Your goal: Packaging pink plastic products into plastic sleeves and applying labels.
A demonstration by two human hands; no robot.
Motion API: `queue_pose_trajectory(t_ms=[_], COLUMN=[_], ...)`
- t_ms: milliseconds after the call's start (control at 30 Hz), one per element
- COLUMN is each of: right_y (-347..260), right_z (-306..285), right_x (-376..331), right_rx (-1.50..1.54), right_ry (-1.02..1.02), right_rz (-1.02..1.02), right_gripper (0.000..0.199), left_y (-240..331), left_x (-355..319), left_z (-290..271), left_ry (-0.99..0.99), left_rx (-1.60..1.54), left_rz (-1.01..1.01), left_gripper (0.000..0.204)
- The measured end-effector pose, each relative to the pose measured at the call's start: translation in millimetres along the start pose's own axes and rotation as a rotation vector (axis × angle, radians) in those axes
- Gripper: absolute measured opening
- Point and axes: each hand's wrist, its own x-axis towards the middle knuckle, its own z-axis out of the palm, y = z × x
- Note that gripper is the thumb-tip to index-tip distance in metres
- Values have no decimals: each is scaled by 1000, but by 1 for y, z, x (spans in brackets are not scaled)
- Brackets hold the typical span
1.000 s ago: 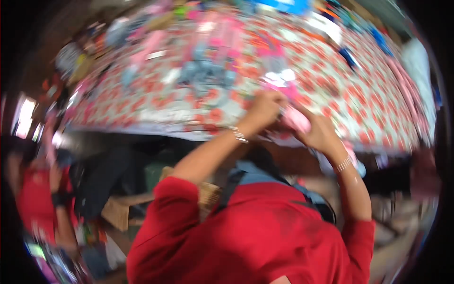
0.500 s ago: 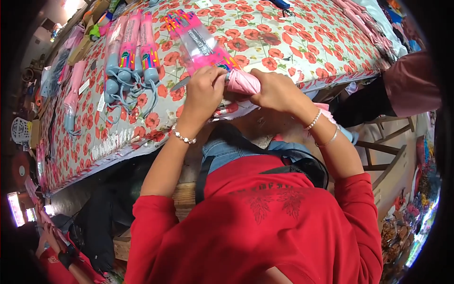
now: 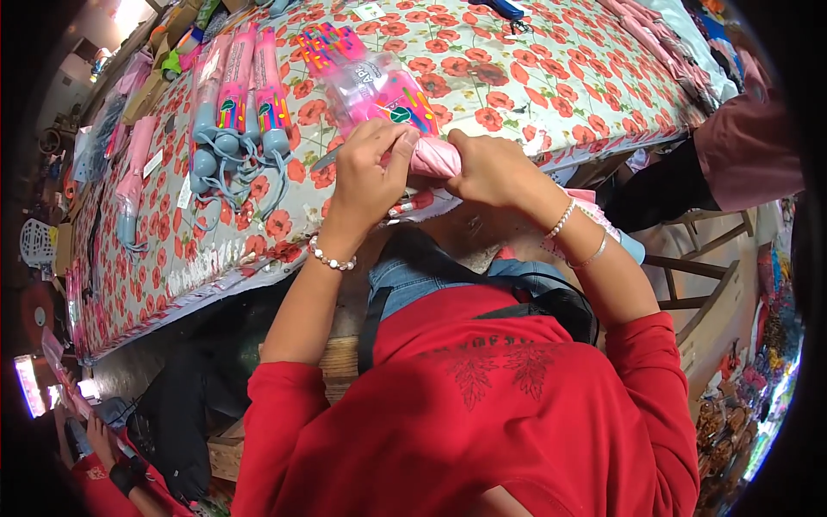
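A pink folded umbrella (image 3: 435, 158) is gripped between my two hands at the table's near edge. My left hand (image 3: 376, 164) closes round its far end, with fingers and thumb bent together. A thin grey pointed piece (image 3: 326, 160) sticks out to the left of that hand; I cannot tell what it is. My right hand (image 3: 495, 172) wraps the pink cloth from the other side. Under my right forearm a light blue handle end (image 3: 633, 248) shows, next to more pink cloth. Just beyond my left hand lies a clear printed plastic sleeve (image 3: 370, 82) with pink ends.
Several sleeved pink umbrellas with blue handles (image 3: 226, 142) and looped cords lie on the poppy-patterned tablecloth (image 3: 482, 73). Another pink umbrella (image 3: 133, 177) lies farther left. At the right stand a person's pink garment (image 3: 749, 151) and a wooden stool (image 3: 702, 267). Another person's hands (image 3: 99, 439) work at lower left.
My right hand has shifted slightly left, closer to my left hand, and less of the pink cloth shows between them. The plastic sleeve has bunched and changed shape. More of the blue handle shows.
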Motion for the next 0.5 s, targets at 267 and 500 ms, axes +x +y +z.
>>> queue_pose_trajectory(t_ms=[267, 500], right_y=[-6, -12], right_z=[-7, -17], right_x=[-1, -1], right_rx=[32, 50], right_ry=[-3, 96], right_rz=[25, 2], right_gripper=[37, 38], left_y=[4, 0], left_x=[4, 8], left_z=[-5, 2], left_ry=[-4, 284], left_rx=[-100, 39], left_rz=[-378, -412], left_gripper=[18, 36])
